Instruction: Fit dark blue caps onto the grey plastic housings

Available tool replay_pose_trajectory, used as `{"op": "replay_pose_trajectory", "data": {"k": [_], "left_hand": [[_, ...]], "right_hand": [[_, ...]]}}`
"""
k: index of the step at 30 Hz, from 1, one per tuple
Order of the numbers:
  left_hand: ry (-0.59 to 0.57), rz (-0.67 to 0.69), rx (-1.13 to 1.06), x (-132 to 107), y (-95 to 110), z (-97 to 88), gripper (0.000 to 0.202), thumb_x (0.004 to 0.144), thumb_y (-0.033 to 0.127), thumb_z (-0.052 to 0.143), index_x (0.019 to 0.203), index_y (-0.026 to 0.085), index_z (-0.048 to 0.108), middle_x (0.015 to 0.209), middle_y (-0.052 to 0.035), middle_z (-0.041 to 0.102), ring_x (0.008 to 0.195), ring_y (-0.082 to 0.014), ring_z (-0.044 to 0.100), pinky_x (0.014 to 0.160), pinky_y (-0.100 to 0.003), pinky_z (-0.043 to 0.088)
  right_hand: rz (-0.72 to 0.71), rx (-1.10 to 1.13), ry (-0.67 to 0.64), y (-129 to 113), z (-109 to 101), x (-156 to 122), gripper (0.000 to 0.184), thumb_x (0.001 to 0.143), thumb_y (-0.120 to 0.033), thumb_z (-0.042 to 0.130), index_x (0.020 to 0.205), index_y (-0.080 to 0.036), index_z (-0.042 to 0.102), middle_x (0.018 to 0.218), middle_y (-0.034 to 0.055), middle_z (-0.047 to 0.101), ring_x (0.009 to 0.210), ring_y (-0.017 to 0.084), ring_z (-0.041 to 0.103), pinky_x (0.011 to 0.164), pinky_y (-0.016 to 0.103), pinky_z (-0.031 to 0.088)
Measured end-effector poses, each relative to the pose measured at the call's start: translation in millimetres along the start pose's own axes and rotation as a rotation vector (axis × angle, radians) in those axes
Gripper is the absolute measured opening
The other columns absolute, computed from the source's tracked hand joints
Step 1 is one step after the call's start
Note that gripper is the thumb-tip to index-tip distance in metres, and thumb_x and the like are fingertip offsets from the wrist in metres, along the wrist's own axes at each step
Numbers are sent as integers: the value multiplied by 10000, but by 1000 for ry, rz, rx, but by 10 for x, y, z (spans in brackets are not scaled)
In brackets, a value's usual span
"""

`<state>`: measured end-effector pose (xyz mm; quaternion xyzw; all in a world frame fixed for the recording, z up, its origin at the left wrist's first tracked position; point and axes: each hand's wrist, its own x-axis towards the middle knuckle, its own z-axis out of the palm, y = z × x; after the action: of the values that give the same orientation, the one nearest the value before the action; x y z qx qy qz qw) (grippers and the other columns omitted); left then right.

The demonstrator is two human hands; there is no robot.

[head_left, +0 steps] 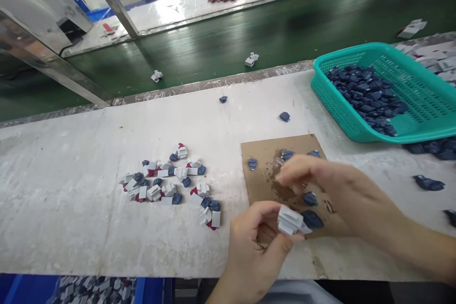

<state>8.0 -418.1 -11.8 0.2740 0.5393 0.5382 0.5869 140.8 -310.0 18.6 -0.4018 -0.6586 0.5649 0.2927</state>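
Observation:
Pinched between the thumb and fingers of my left hand (254,249) is a light grey stepped plastic part (289,221). My right hand (342,194), slightly blurred, hovers over a piece of brown cardboard (260,190) with its fingers stretched out to the left. No object shows in it, though the underside of its fingers is hidden. Several dark blue parts lie on the cardboard, among them one (309,198) just below my right hand and a larger one (312,219) beside the grey part.
Left of the cardboard lies a cluster of grey, blue and dark red assemblies (155,193). A green basket (347,123) of dark blue parts stands at the right. Beyond the white table runs a green conveyor (206,54) carrying grey pieces. A blue bin (140,289) sits below the front edge.

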Motion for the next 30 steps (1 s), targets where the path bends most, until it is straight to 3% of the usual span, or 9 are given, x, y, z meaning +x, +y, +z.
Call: {"op": "replay_pose_trajectory", "data": {"k": [3, 6, 16, 19, 22, 24, 26, 28, 30], "left_hand": [[-22, 96, 148, -10, 58, -19, 112, 801, 182, 806, 904, 225, 791, 823, -53, 820, 722, -205, 757, 652, -270, 595], [16, 223, 247, -42, 76, -61, 138, 821, 148, 770, 926, 233, 800, 901, -73, 831, 735, -233, 772, 647, -304, 615], [53, 286, 584, -333, -94, -457, 274, 905, 195, 653, 1129, 184, 811, 906, -154, 821, 663, -266, 731, 675, -370, 599], [6, 231, 629, -327, 120, -646, 305, 909, 238, 675, 1187, 215, 799, 916, -142, 824, 701, -268, 734, 698, -364, 596], [-33, 211, 685, -250, 565, -907, 575, 828, 317, 801, 1386, 274, 671, 1118, -116, 813, 830, -258, 765, 699, -310, 598], [65, 255, 847, -44, 948, -1137, 636, 769, 375, 853, 1368, 248, 679, 947, -89, 834, 721, -230, 756, 632, -282, 580], [328, 347, 1090, 385, 1359, -1413, 440, 859, 400, 765, 1244, 187, 743, 770, -66, 801, 641, -212, 720, 645, -295, 572], [637, 424, 1245, 1020, 1740, -1709, 372, 1003, 335, 568, 1300, 143, 684, 1032, -131, 797, 936, -247, 738, 840, -343, 570], [710, 442, 1285, 1721, 2029, -1969, 424, 1023, 263, 534, 1426, 135, 563, 1434, -186, 623, 1287, -283, 602, 1065, -421, 480]], "right_hand": [[362, 238, -88, -136, 146, 98, 764, 771, -929, 433, 813, -241, 763, 832, 86, 751, 746, 225, 693, 567, 314, 538], [619, 393, -338, -244, 328, 120, 779, 694, -953, 449, 630, -210, 677, 613, 64, 656, 531, 168, 553, 417, 258, 384], [542, 466, -372, -61, 859, 13, 746, 727, -912, 508, 482, -208, 502, 508, 31, 573, 523, 153, 540, 513, 281, 419], [415, 435, -399, -24, 983, 160, 742, 789, -904, 435, 532, -213, 521, 522, 21, 569, 537, 165, 547, 530, 294, 432], [145, 244, -290, 67, 1019, 410, 700, 903, -818, 372, 557, -226, 513, 513, 9, 534, 519, 166, 521, 525, 304, 426], [-104, 31, -176, 157, 1020, 563, 645, 992, -702, 339, 584, -231, 509, 541, 11, 535, 540, 172, 518, 547, 317, 431], [-363, -147, -94, 232, 1023, 657, 556, 1060, -539, 323, 642, -234, 527, 591, 19, 557, 582, 183, 532, 570, 330, 441], [-561, -244, -44, 262, 1013, 673, 444, 1079, -374, 329, 729, -239, 566, 660, 30, 598, 649, 199, 576, 599, 342, 472], [-646, -343, -8, 264, 941, 612, 333, 1058, -292, 364, 869, -251, 636, 787, 59, 667, 821, 236, 657, 715, 376, 540]]}}
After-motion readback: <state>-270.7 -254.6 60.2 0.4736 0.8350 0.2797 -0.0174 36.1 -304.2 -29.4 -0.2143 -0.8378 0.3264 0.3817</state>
